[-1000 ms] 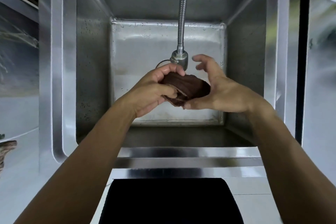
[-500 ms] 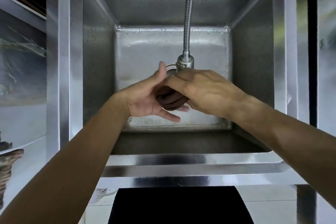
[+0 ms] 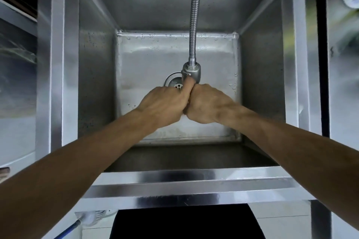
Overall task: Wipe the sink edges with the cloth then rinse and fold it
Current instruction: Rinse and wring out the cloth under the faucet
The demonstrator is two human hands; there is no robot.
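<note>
One steel sink [image 3: 295, 83], one faucet [image 3: 191, 71], one drain [image 3: 172, 81] mid-frame; two fists, left hand [image 3: 165, 103] and right hand [image 3: 208, 105], pressed together, contents hidden.

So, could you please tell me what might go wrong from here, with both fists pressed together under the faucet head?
1. The left hand has its thumb right against the faucet head; a hard twist could knock the head aside.
2. The cloth is hidden, presumably inside both fists; if the right hand loses its grip, the cloth may drop onto the drain just behind the hands.
</note>
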